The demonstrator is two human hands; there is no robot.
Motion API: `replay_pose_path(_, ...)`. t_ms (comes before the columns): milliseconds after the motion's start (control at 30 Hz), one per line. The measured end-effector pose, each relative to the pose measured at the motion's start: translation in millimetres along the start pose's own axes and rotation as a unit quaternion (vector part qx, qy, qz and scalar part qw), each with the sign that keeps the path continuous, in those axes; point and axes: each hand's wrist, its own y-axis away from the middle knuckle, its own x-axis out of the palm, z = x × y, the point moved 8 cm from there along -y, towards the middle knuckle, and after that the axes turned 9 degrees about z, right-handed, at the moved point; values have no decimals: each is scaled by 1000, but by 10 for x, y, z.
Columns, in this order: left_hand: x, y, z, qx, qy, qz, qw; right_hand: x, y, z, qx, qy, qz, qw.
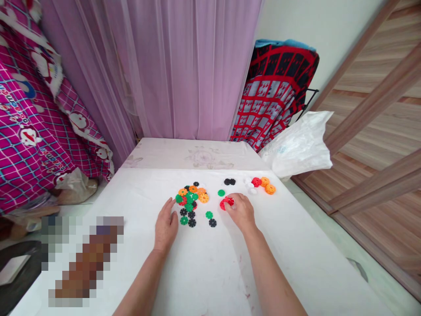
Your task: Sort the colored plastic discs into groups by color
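Observation:
My right hand (241,210) has its fingers closed on red notched plastic discs (225,203), low over the white cloth. Open and empty, my left hand (166,224) rests beside a mixed pile of flower-shaped discs (190,197) in green, orange, black and red. Its fingertips come close to a green disc (178,199) at the pile's left edge. Between the hands lie a loose green disc (209,214) and a black disc (212,223). Another green disc (221,192) sits just beyond the red ones.
Two black discs (229,181) lie farther back. White, red and orange discs (265,181) are grouped at the back right. A white plastic bag (299,142) stands past the table's right edge. Purple curtains (184,66) hang behind the table (204,272). A blurred-out patch (88,263) covers the left side.

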Motion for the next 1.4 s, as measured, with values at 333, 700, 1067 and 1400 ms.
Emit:
replay_pose_path(333, -29, -14, -29, 2, -16, 7, 1000, 63, 14, 94, -11, 12, 42, 999)
replay_pose_path(700, -16, -10, -2, 9, -10, -12, 1000, 137, 48, 567, -94, -44, 34, 994)
replay_pose_path(1067, 22, -17, 5, 23, 0, -7, 1000, 729, 238, 1416, -220, -19, 148, 964)
replay_pose_path(1400, 0, -5, -76, 31, 8, -5, 999, 563, 267, 1100, -145, -35, 131, 980)
